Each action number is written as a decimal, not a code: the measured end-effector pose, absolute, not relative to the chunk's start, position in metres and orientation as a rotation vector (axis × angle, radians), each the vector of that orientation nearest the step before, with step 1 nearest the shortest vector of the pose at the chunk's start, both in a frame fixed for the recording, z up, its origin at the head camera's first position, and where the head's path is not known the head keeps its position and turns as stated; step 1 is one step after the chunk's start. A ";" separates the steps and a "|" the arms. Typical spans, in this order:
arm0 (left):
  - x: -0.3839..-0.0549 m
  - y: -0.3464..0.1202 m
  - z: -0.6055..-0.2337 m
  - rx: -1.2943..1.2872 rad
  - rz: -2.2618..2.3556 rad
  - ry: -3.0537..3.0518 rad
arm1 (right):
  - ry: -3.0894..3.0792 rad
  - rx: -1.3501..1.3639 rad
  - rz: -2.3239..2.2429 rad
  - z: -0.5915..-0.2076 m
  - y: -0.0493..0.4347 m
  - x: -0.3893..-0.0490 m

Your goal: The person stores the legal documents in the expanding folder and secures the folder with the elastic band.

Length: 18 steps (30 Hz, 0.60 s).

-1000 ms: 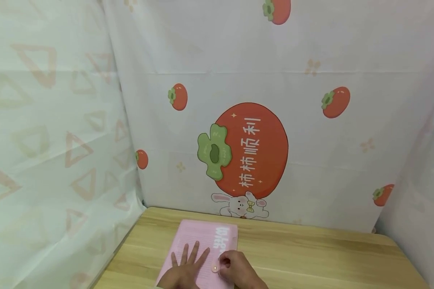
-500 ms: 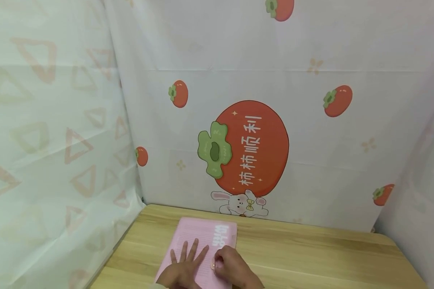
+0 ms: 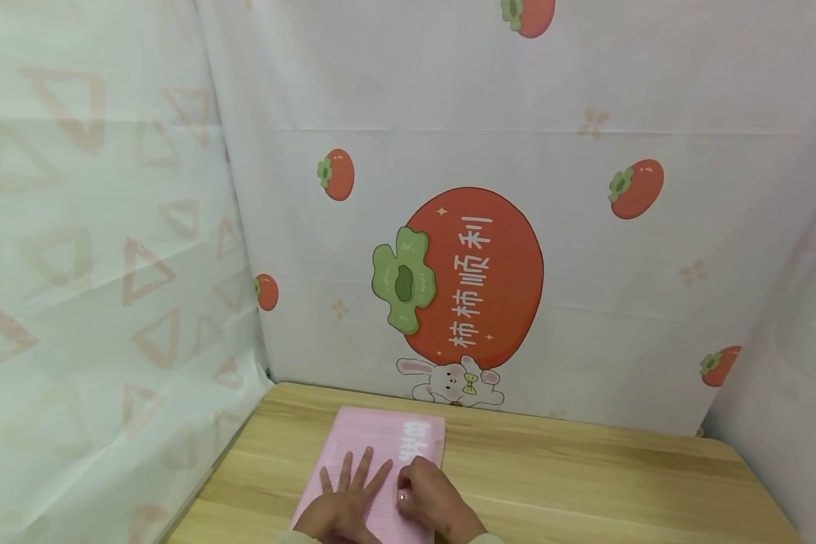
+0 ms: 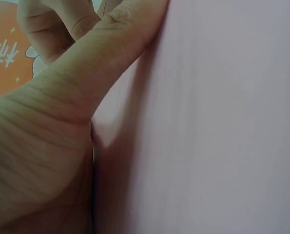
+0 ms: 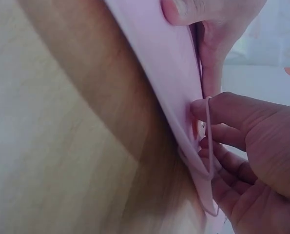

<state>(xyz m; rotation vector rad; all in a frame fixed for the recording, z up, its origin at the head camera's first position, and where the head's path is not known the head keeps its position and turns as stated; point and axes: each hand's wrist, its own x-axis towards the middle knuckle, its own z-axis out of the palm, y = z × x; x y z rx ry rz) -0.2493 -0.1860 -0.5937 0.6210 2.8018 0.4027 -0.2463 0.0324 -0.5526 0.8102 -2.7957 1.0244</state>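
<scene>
A pink document folder [image 3: 360,434] with white lettering lies flat on the wooden table. Fingers spread wide, my left hand [image 3: 343,506] presses on its cover; the left wrist view shows the thumb along the pink surface. My right hand [image 3: 431,499], fingers curled, works at the folder's right edge. In the right wrist view a thin pink elastic cord [image 5: 209,141] runs from the edge of the folder up over the tip of the thumb, held by the right hand [image 5: 266,146]. A small round button [image 5: 201,127] shows just behind the cord, partly hidden by the fingers.
The wooden table [image 3: 585,476] extends to the right of the folder. Behind it hangs a white cloth [image 3: 299,317] printed with persimmons and a rabbit. Another cloth [image 3: 109,302] with triangles hangs along the left side.
My right hand has shifted slightly up and left over the button, which now hides behind the fingers in the head view. The left hand stays spread on the folder.
</scene>
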 end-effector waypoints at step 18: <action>-0.241 -0.181 -0.573 0.627 0.478 2.776 | -2.891 0.772 0.787 -0.540 0.024 -0.240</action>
